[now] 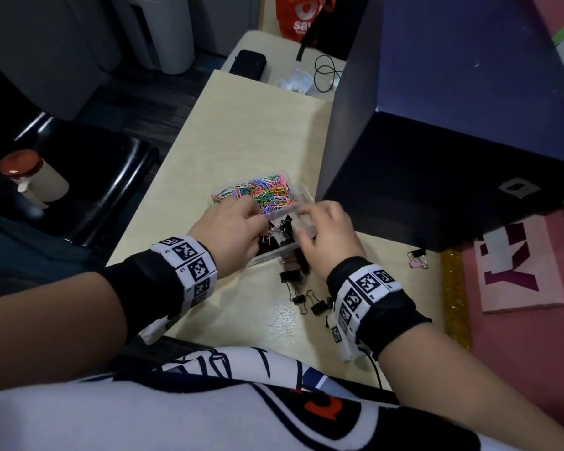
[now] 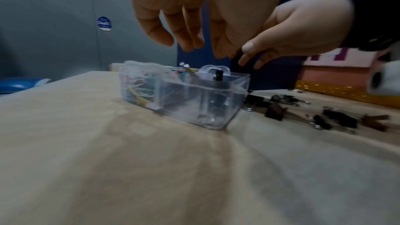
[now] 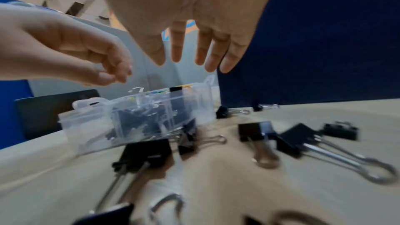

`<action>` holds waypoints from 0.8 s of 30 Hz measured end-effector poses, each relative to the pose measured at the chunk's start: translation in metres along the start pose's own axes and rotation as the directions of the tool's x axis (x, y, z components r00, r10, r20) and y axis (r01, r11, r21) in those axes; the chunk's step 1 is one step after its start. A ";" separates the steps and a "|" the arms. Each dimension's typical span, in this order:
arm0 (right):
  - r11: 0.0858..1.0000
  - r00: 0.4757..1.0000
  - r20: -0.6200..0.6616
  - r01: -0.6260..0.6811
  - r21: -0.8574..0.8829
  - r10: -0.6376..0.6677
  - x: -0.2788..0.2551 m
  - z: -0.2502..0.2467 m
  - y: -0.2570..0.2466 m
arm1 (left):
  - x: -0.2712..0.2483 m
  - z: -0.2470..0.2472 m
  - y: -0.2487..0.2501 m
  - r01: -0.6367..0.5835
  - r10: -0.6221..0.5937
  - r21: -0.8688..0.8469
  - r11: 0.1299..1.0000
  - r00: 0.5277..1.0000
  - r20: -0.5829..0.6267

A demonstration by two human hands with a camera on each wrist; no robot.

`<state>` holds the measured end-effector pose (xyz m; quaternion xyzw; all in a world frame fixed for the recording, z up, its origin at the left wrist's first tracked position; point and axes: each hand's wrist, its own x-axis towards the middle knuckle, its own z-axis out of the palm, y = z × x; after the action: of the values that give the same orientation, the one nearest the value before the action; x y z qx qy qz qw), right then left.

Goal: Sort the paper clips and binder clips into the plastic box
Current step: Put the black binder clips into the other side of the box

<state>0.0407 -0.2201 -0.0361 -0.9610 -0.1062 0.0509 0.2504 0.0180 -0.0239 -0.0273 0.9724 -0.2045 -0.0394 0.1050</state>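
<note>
A clear plastic box [image 1: 275, 254] stands on the pale table. Its far compartment holds colourful paper clips [image 1: 267, 190]; the near one holds black binder clips [image 1: 279, 237]. My left hand [image 1: 241, 222] hovers over the box's left side with loosely curled fingers, and I see nothing in it [image 2: 190, 44]. My right hand [image 1: 323, 229] hangs over the box's right side with straight, spread fingers [image 3: 194, 54], also empty. Several loose black binder clips [image 1: 295, 281] lie on the table near the box's front corner, under my right wrist. Up close, the clips [image 3: 292, 139] lie beside the box [image 3: 134, 119].
A tall dark blue box [image 1: 453, 141] stands close on the right of the plastic box. Two small binder clips, one pink [image 1: 417, 258], lie by its corner. A black pouch [image 1: 248, 65] and a cable [image 1: 326, 73] sit at the table's far end. The table's left edge drops to a black chair [image 1: 95, 177].
</note>
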 end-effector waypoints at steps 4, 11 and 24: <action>0.968 0.978 0.110 -0.154 -0.199 0.178 -0.001 -0.001 0.026 | 0.000 0.008 0.022 -0.155 0.157 -0.038 0.987 0.986 0.056; 0.957 0.954 0.248 -0.100 -0.273 0.171 -0.030 0.003 0.041 | 0.008 0.033 0.055 -0.225 0.189 0.061 0.972 0.913 0.360; 0.638 0.657 0.047 -0.711 -0.296 0.753 -0.030 -0.032 0.097 | 0.011 0.042 0.061 -0.294 0.177 0.225 0.929 0.887 0.426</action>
<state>0.0337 -0.3246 -0.0543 -0.9367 0.2671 0.2138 0.0744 -0.0005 -0.0913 -0.0550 0.9161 -0.3429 -0.1937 -0.0751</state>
